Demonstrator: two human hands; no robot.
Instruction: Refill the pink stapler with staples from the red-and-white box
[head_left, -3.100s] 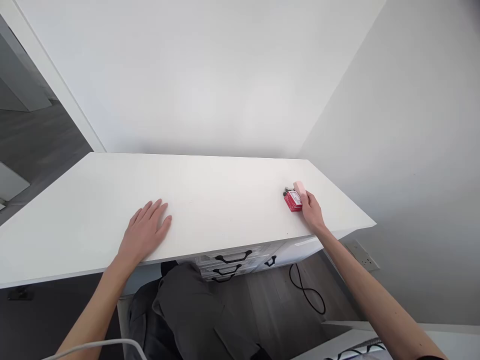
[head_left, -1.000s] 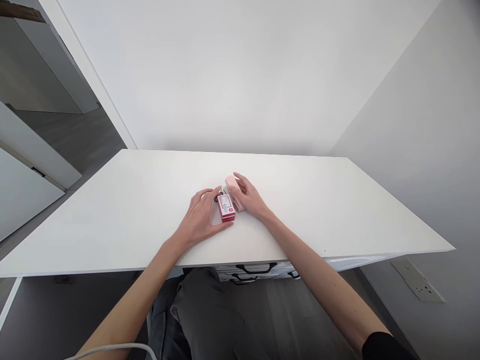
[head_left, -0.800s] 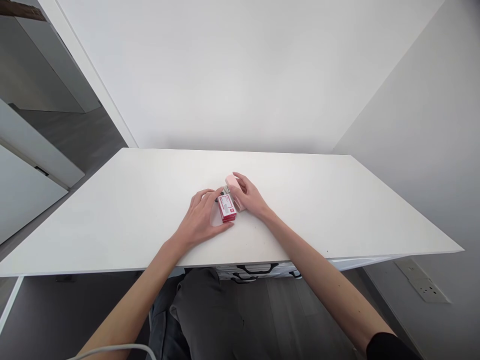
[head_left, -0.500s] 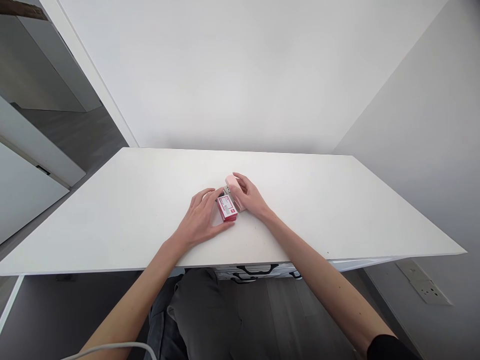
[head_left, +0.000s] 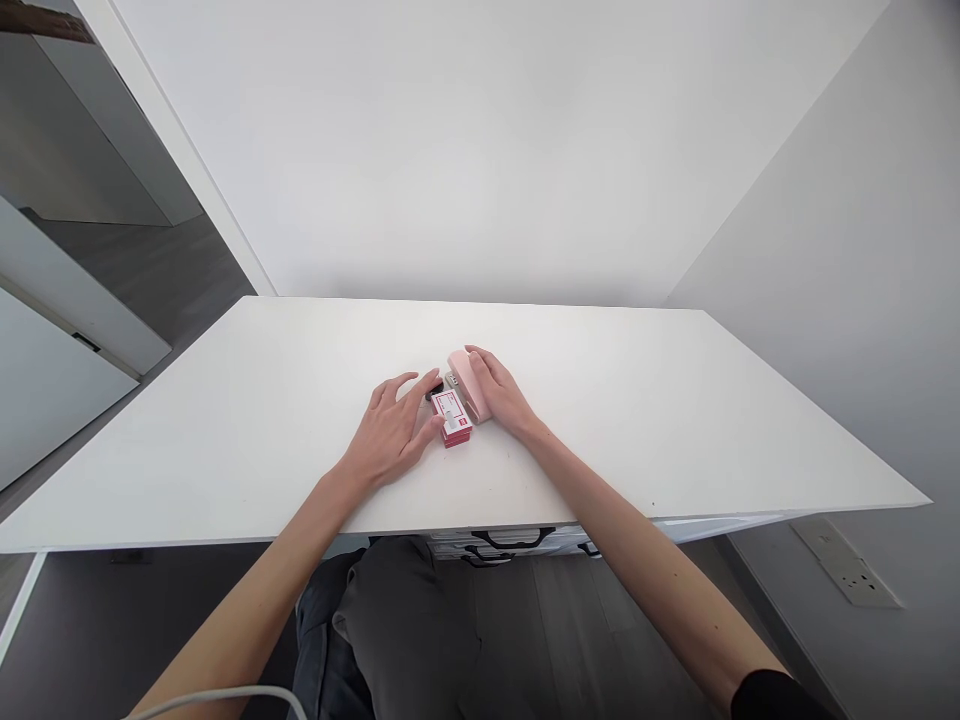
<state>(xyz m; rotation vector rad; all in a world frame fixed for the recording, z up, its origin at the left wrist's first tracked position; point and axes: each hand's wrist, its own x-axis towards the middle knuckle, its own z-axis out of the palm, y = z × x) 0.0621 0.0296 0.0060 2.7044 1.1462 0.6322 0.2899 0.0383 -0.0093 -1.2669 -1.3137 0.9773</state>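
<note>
Red-and-white boxes (head_left: 451, 418) sit in a small stack near the middle of the white bench (head_left: 675, 420), a printed label facing up. Pink stapler (head_left: 470, 385) lies slantwise just beside them on the right, closing off that side, its pale metal part turned toward the stack. By the far left corner, a small black object (head_left: 434, 391) is partly hidden behind a fingertip, so its shape cannot be told.

The left hand (head_left: 394, 430) lies on the left with its fingers spread and released; the thumb tip reaches the side of the stack, and the index fingertip is at the black object. The right hand (head_left: 501, 390) rests along the stapler's right side, its fingers extended toward the far end; whether they grip it, I cannot tell.

Beyond the bench rises a plain wall (head_left: 480, 150). Dark drawer handles (head_left: 514, 540) show below the front edge, a socket plate (head_left: 855, 575) is low at the right, and a pale cable (head_left: 217, 693) crosses the left forearm.
</note>
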